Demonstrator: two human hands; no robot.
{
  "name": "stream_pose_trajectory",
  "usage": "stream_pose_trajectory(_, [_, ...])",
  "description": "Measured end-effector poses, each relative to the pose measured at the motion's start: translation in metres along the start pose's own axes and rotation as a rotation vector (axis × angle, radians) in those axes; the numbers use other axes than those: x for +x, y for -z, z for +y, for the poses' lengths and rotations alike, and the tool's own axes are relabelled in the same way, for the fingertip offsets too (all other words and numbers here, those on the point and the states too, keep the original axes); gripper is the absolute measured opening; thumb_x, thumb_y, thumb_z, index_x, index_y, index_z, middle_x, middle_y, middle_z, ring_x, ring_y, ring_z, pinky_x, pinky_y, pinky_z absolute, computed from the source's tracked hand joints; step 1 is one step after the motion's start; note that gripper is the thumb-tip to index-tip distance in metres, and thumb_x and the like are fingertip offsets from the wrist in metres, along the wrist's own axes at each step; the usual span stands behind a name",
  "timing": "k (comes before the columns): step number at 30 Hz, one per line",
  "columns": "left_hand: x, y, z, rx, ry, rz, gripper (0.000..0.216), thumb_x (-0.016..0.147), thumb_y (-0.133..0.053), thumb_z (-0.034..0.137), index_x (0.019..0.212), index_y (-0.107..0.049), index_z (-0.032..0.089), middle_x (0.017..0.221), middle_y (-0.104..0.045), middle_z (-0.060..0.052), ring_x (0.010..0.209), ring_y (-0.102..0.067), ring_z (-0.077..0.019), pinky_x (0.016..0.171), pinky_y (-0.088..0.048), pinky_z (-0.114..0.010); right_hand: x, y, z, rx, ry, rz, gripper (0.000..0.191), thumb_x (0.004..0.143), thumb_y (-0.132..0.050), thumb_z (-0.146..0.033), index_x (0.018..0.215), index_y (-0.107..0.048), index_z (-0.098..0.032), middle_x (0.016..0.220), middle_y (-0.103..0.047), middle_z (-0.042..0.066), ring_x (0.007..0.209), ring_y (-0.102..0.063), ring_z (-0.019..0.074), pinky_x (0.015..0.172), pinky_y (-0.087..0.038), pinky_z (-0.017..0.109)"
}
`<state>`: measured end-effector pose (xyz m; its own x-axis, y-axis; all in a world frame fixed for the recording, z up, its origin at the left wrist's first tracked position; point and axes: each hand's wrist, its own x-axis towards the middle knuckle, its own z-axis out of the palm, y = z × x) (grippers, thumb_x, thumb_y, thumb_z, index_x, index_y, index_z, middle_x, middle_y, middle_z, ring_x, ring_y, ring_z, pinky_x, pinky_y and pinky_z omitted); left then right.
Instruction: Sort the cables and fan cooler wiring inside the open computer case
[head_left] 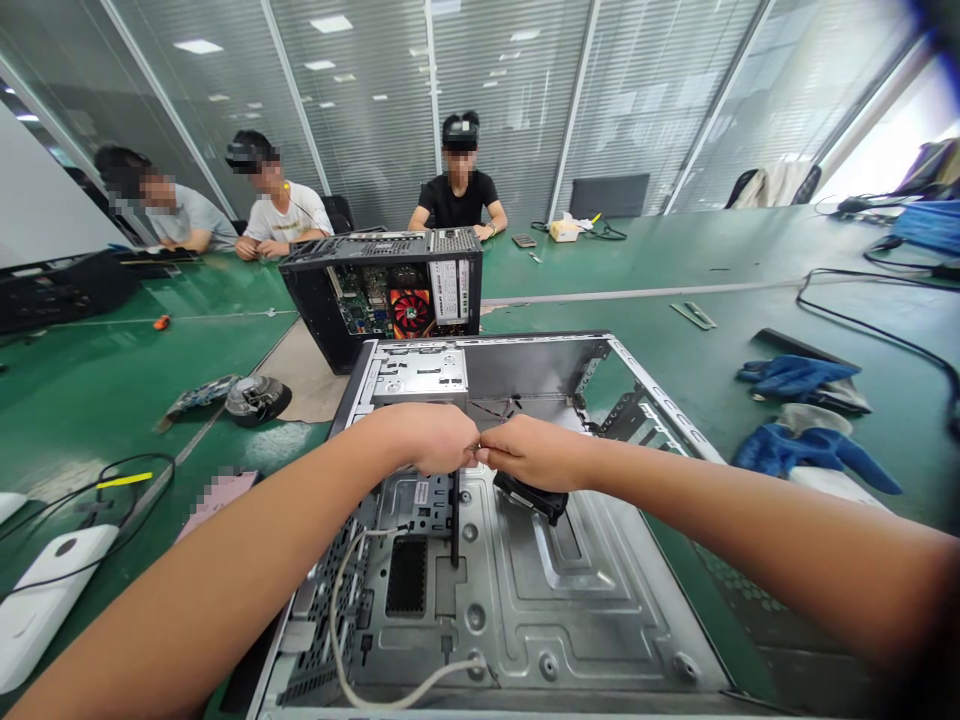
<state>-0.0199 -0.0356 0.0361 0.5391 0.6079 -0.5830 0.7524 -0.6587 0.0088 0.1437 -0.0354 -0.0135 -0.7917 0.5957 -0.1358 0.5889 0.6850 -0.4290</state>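
An open, bare computer case point(592, 600) lies on its side in front of me, its metal floor facing up. Over its middle, my left hand point(442, 438) and my right hand point(536, 452) meet fingertip to fingertip. The fingers of both are pinched closed; whatever they grip is too small or hidden to name. Just under my right hand is a black boxy part point(534, 498), partly covered by the hand. Thin dark wires point(491, 410) show behind the fingers. A light grey cable point(337, 610) curves along the case's left side. Beside my left hand sits the silver drive bay point(424, 372).
A second computer tower point(307, 300) with a red-black fan stands behind the case. To the right lie blue gloves point(787, 450) and a black cable point(885, 300). At left are a round cooler point(256, 400) and a white device point(56, 590). Several people sit across the green table point(652, 260).
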Motion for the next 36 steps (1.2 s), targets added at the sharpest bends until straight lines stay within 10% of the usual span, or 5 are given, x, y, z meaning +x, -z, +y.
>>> stream_pose_trajectory(36, [0.0044, -0.0041, 0.0005, 0.066, -0.055, -0.034, 0.037, 0.091, -0.040, 0.034, 0.086, -0.070, 0.014, 0.074, -0.066, -0.010, 0.056, -0.052, -0.0160, 0.055, -0.041, -0.029, -0.0024, 0.0002, -0.0026, -0.021, 0.036, -0.047, 0.034, 0.095, -0.035, -0.030, 0.089, -0.065, -0.016, 0.080, -0.068, 0.007, 0.069, -0.058, 0.0160, 0.060, -0.033, 0.027])
